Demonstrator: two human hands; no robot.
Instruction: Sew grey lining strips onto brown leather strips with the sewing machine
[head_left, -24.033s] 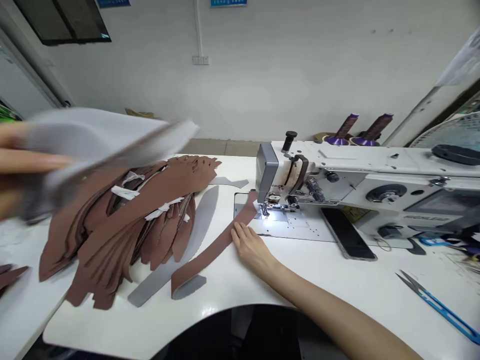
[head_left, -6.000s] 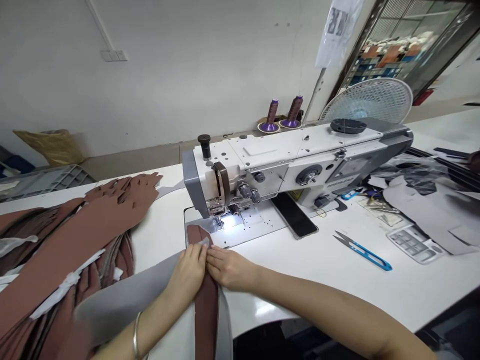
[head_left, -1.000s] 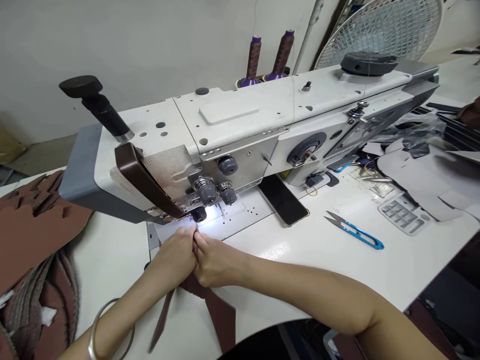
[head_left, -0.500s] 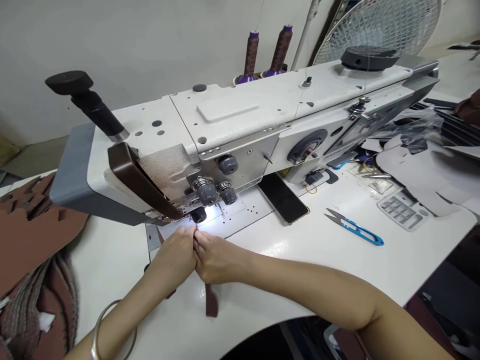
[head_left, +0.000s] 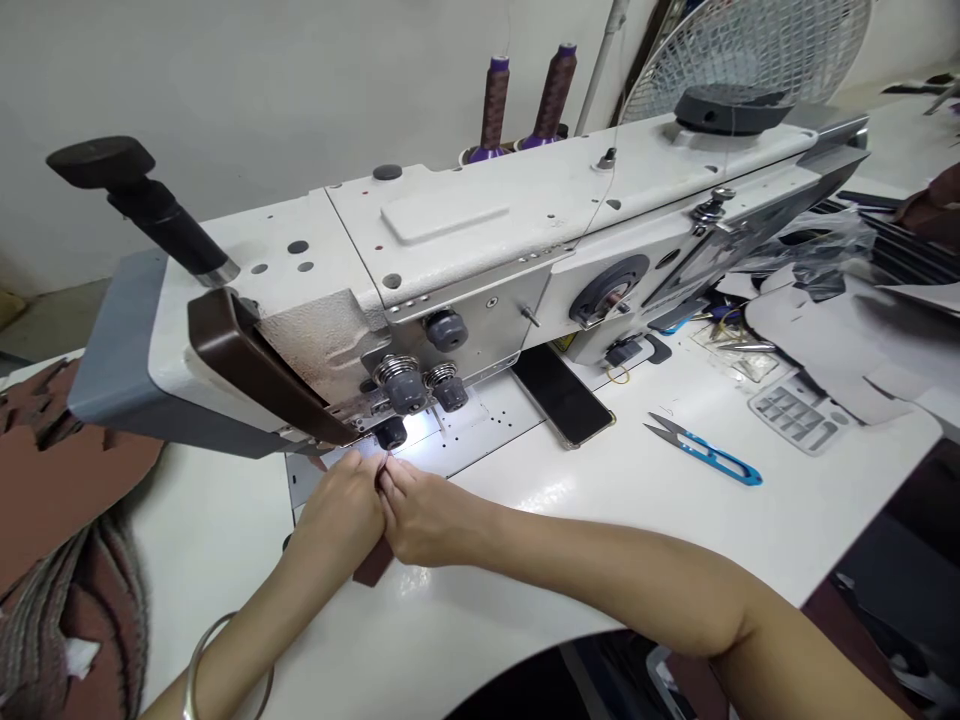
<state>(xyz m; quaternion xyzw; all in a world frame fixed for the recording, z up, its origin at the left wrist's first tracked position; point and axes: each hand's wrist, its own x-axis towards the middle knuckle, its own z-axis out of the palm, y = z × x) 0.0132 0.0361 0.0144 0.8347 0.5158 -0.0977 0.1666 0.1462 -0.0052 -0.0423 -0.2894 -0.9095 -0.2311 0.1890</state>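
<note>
Both my hands meet on the lit bed of a white industrial sewing machine point(head_left: 480, 250), right under its head. My left hand point(head_left: 341, 515), a metal bangle on its wrist, and my right hand point(head_left: 420, 515) pinch a brown strip of fabric point(head_left: 373, 563) between their fingertips, close to the needle area. Only a short brown end of the strip shows below my hands; the rest lies hidden under them and under the machine head.
A pile of brown cut pieces point(head_left: 52, 500) lies at the left. A black phone point(head_left: 564, 397) rests on the machine bed, blue thread snips point(head_left: 705, 455) to its right. Grey pieces and a keypad point(head_left: 795, 420) sit at far right; two thread cones point(head_left: 525, 95) and a fan point(head_left: 750, 45) behind.
The brown strip trailing toward the table edge has grown much shorter, drawn under my hands toward the machine head. My hands stay pinched together at the needle area.
</note>
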